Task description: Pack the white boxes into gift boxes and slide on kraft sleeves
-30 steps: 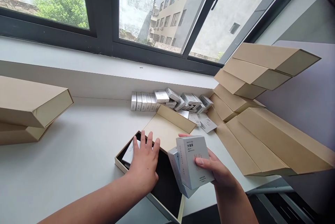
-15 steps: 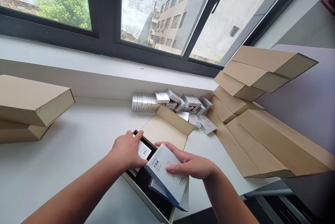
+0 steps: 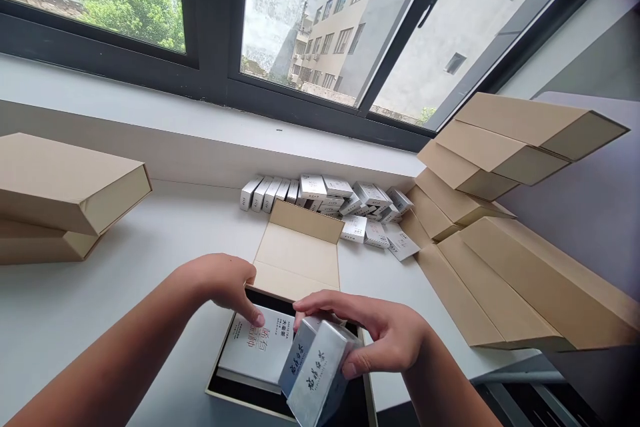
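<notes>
An open beige box (image 3: 235, 395) with a black inside stands on the white table, its lid (image 3: 299, 247) folded back toward the window. In its left part lies a silver-white small box (image 3: 260, 347) with red and black print. My left hand (image 3: 225, 287) rests at that side, thumb on top of this small box and the other fingers hidden behind the rim. My right hand (image 3: 375, 337) grips two silver small boxes (image 3: 320, 367) side by side, tilted over the right part of the beige box.
Many silver small boxes (image 3: 370, 194) sit in rows and a loose heap by the sill. Large beige boxes are stacked at the right (image 3: 500, 280) and at the left (image 3: 65, 180). A window (image 3: 220, 27) runs behind.
The open box has turned and shifted left. My right hand has tipped its small boxes, showing their ends. My left thumb has moved onto the small box inside. Some small boxes by the sill now lean.
</notes>
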`<state>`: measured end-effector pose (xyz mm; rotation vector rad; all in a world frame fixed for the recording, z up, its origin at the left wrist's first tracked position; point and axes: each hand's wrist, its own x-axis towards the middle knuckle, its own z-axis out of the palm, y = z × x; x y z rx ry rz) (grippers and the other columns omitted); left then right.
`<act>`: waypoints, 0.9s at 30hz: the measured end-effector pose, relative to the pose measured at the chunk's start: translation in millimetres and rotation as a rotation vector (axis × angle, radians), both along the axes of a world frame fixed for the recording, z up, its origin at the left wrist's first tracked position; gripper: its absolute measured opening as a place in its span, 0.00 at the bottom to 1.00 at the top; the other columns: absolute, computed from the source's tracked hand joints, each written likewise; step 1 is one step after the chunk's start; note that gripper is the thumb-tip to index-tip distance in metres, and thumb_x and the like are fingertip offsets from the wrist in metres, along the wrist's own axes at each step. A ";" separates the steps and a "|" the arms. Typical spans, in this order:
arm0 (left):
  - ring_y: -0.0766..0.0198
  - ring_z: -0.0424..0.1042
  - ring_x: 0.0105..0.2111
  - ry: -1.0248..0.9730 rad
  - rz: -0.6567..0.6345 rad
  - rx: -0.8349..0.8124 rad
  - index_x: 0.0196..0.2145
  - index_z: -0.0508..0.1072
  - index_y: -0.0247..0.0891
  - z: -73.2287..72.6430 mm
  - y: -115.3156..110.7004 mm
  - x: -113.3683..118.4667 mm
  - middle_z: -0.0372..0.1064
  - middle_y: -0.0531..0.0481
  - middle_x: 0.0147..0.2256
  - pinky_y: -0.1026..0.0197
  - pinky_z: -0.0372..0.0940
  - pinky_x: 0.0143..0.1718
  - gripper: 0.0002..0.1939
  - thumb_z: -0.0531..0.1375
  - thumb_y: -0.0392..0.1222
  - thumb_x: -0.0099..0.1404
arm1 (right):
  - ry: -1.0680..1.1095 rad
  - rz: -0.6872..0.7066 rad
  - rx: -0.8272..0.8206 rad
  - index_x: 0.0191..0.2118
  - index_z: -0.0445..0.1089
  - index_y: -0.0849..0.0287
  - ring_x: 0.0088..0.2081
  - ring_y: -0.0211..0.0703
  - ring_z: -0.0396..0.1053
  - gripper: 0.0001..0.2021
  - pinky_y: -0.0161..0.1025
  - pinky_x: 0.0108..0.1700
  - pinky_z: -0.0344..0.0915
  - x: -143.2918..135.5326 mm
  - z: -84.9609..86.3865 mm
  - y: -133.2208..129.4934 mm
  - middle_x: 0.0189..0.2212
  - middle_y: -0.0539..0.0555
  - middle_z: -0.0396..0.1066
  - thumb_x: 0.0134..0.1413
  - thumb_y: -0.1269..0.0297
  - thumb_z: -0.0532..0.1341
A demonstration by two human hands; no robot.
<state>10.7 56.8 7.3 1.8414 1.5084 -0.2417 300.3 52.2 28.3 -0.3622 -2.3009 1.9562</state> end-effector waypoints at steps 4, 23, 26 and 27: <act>0.48 0.75 0.39 -0.220 0.133 -0.068 0.41 0.75 0.41 -32.6 34.2 -32.3 0.78 0.42 0.41 0.56 0.63 0.36 0.36 0.62 0.75 0.47 | -0.214 0.065 -0.032 0.65 0.62 0.59 0.52 0.49 0.69 0.35 0.39 0.48 0.67 -2.2 -2.6 7.1 0.56 0.58 0.69 0.49 0.67 0.64; 0.49 0.73 0.49 -0.445 0.705 0.600 0.57 0.66 0.44 -101.8 96.0 -1.2 0.72 0.45 0.57 0.54 0.65 0.44 0.37 0.66 0.60 0.53 | 0.294 -1.437 0.926 0.56 0.67 0.51 0.54 0.55 0.71 0.18 0.56 0.56 0.66 72.2 -47.8 -25.8 0.53 0.57 0.72 0.62 0.60 0.54; 0.45 0.73 0.48 -0.474 0.734 0.594 0.52 0.70 0.43 -101.5 114.4 20.5 0.76 0.44 0.52 0.53 0.65 0.44 0.34 0.70 0.52 0.47 | 0.176 -1.556 0.494 0.51 0.69 0.55 0.55 0.57 0.69 0.22 0.59 0.57 0.63 81.6 -92.0 28.0 0.53 0.61 0.71 0.57 0.47 0.60; 0.45 0.74 0.47 -0.496 0.747 0.594 0.49 0.72 0.43 -102.5 118.3 25.4 0.77 0.45 0.49 0.53 0.65 0.43 0.31 0.70 0.49 0.46 | 0.095 -1.492 0.345 0.51 0.69 0.56 0.57 0.58 0.68 0.25 0.59 0.58 0.63 74.8 -106.7 46.7 0.54 0.62 0.71 0.54 0.44 0.61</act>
